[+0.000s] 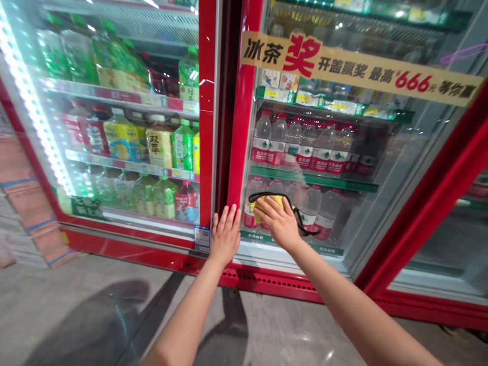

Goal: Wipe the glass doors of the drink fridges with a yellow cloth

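Okay so far left there's a stack of pinkish cardboard boxes (23, 188) on the grey floor (282, 325), right by a red-framed drinks fridge (208, 91). Behind its glass you get three shelves of bottles, mostly green on top, a mix of yellow, red and green in the middle, more green ones at the bottom plus a red-capped one at the right end. A little blue and white label (202, 238) sits at that fridge's lower right corner.

Just right of the label, the left hand (224, 236) is laid flat over the dark strip and the left edge of the next door's red frame (246, 96). Fingers are slightly apart, not closed on anything.

Next over, the right hand (281, 221) has its fingers spread over a yellow cloth with black edging (276, 199), kinda pinning it rather than clutching it. The cloth's up against the clear glass door (354, 137), near its lower left corner, with a black strip trailing off to the right. Red-capped water bottles (326, 147) show behind the glass, and a tan banner with black and red lettering (343, 71) slants across the upper part.
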`<state>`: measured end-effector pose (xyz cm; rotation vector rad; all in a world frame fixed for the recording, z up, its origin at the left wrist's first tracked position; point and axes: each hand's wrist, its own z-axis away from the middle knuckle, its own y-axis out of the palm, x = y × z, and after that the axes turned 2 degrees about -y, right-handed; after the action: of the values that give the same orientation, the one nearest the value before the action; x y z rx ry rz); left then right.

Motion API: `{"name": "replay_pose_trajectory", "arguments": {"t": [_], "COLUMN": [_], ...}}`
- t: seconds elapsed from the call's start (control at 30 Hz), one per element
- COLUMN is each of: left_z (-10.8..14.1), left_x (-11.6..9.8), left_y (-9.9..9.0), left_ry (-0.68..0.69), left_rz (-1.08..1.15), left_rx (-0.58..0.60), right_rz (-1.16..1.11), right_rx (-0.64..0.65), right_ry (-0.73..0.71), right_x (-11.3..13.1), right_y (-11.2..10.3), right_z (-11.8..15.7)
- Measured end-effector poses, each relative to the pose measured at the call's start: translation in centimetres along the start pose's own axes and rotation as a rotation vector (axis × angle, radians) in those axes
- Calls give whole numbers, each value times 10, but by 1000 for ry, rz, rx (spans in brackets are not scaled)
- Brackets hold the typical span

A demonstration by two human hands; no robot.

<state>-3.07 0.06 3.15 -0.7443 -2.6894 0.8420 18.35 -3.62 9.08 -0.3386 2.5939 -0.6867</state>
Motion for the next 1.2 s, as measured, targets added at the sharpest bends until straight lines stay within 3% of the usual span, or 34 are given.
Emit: {"name": "replay_pose_trajectory", "arguments": {"t": [0.1,0.17,0.3,0.43,0.67,0.9,1.07,1.2], "left_z": [2,3,5,6,-5,-8,-15,-17], "left_x": [0,-1,-1,0,4,8,3,2], "left_y": [2,5,8,7,-4,-11,-8,-6], "left_ry": [8,5,2,0,-35,-85,-101,-113], "left_rz": [-7,-6,1,-13,-12,-10,7,15], "left_rx": [-30,-44,-71,-111,-175,-213,-254,-273], "right_rz": [35,35,13,1,15,7,40,23], "right_rx": [-58,-73,-18,67,-47,143,55,76], "right_ry": [179,224,52,-201,-32,-378,-207,-297], "right_x": [-2,7,23,17,1,11,1,7], "right_y": [-5,-1,14,13,-9,1,-17,-7], "right_z": [-21,-38,-37,-28,-94,-82,-120,-105]}}
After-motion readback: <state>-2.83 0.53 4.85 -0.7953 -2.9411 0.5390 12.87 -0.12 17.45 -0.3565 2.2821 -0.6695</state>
